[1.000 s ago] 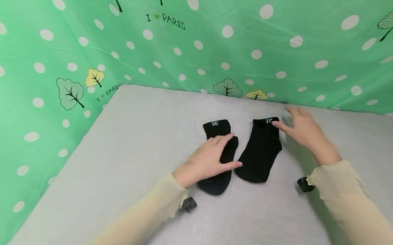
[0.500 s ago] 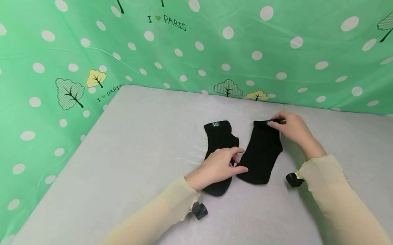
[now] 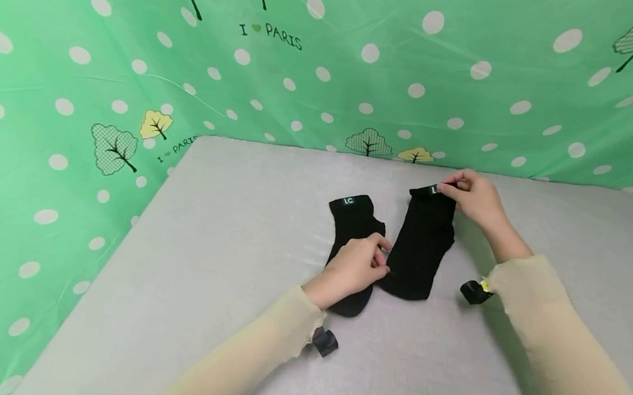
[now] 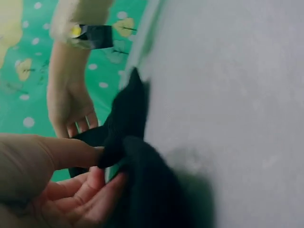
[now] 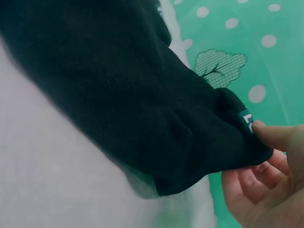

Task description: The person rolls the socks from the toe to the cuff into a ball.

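Straight across the far side, the back edge of the grey table (image 3: 203, 244), with green cloth (image 3: 318, 64) upright just behind; down the left, a slanting edge with more of the same cloth beyond. Broad grey surface between that slanting edge and the socks, more in front of them, and more to the right, partly under a sleeve. Only a short strip between the cuffs and the back edge.

On the cloth, white dots, trees and printed words about Paris. Near the middle of the table, two black socks, lying side by side with cuffs toward the back: sock on the left (image 3: 351, 223), flat, marked with a small LC label (image 3: 348, 201) and partly covered by a hand; sock on the right (image 3: 420, 246), just beside it, cuff end held up off the table. In the way from the front, two cream sleeves (image 3: 251, 344), each with a dark block (image 3: 325, 342) near the cuff.

Over the sock on the left, the left hand (image 3: 350, 264), fingers bent, thumb and fingertips drawn narrow, pinching the near side edge of the sock on the right. At the far end, the right hand (image 3: 477, 201), pinching that sock's cuff, thumb on the label side, fingers beneath.
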Demonstrator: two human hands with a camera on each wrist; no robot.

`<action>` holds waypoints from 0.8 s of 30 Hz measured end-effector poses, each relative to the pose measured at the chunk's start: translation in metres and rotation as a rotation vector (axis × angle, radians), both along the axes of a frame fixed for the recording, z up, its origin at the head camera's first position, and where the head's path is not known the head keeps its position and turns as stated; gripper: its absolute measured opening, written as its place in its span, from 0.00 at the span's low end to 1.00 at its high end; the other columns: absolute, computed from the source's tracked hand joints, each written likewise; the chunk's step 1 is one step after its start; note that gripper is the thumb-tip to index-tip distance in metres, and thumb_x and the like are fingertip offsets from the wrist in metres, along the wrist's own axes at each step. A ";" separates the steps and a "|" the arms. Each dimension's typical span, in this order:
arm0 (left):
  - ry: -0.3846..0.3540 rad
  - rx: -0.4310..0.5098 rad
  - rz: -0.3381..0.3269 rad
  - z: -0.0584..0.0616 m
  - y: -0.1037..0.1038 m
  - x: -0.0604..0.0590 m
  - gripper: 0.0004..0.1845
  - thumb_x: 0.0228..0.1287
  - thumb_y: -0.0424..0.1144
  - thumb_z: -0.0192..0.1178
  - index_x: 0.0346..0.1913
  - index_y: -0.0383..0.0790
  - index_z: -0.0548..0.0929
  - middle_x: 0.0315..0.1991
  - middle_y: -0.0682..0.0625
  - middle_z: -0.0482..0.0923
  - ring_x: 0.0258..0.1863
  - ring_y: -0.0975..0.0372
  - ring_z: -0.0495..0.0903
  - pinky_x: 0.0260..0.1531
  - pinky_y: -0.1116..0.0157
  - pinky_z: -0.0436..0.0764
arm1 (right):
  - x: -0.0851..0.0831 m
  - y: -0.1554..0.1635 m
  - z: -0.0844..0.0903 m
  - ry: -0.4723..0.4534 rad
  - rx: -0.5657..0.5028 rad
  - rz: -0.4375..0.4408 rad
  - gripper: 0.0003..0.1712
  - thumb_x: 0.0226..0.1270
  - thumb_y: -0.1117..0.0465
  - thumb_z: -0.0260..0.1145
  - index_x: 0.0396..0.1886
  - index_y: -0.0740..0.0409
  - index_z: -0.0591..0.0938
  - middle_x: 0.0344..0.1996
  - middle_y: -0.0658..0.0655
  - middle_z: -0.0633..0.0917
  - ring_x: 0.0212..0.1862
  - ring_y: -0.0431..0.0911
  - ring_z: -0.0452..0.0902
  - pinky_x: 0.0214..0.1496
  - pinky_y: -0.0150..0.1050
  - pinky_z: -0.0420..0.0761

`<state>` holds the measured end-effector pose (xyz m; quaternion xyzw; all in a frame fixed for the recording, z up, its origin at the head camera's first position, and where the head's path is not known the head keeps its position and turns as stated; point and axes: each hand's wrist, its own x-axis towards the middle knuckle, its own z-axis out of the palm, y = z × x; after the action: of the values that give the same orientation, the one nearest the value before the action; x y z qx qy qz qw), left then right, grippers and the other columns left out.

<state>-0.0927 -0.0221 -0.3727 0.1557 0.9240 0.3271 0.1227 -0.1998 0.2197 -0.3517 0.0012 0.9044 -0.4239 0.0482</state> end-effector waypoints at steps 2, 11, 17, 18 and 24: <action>-0.019 0.097 -0.012 0.001 -0.006 -0.001 0.18 0.64 0.35 0.66 0.56 0.41 0.80 0.32 0.56 0.83 0.30 0.71 0.79 0.36 0.77 0.76 | 0.001 0.000 0.004 0.002 -0.044 -0.017 0.24 0.72 0.48 0.63 0.56 0.61 0.76 0.26 0.35 0.80 0.25 0.39 0.70 0.28 0.33 0.74; -0.278 0.454 0.023 0.007 -0.045 0.010 0.16 0.64 0.25 0.60 0.55 0.34 0.79 0.36 0.50 0.72 0.30 0.68 0.80 0.34 0.69 0.85 | 0.009 -0.023 0.022 0.013 -0.183 -0.002 0.24 0.70 0.46 0.65 0.56 0.57 0.81 0.31 0.26 0.82 0.37 0.32 0.75 0.38 0.28 0.79; -0.352 0.513 0.005 0.010 -0.076 0.020 0.18 0.65 0.25 0.59 0.58 0.31 0.76 0.43 0.45 0.73 0.28 0.69 0.78 0.37 0.65 0.86 | 0.008 -0.053 0.022 0.030 -0.236 0.074 0.20 0.71 0.51 0.66 0.54 0.60 0.82 0.28 0.30 0.84 0.31 0.34 0.73 0.37 0.30 0.78; -0.361 0.523 -0.002 0.009 -0.081 0.021 0.19 0.66 0.25 0.59 0.59 0.30 0.75 0.45 0.43 0.73 0.28 0.68 0.79 0.37 0.64 0.86 | 0.007 -0.057 0.020 0.036 -0.239 0.087 0.19 0.71 0.52 0.65 0.53 0.60 0.83 0.29 0.32 0.84 0.30 0.35 0.72 0.37 0.31 0.78; -0.406 0.539 0.010 0.005 -0.102 0.027 0.23 0.66 0.24 0.57 0.63 0.35 0.70 0.53 0.38 0.72 0.33 0.66 0.81 0.37 0.63 0.85 | -0.002 -0.083 0.005 0.050 -0.232 0.213 0.17 0.74 0.54 0.62 0.54 0.59 0.83 0.46 0.53 0.86 0.38 0.36 0.75 0.41 0.33 0.78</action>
<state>-0.0660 -0.1239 -0.3678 0.1097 0.7616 0.5846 0.2572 -0.2013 0.1372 -0.3471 -0.1111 0.8452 -0.5180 0.0702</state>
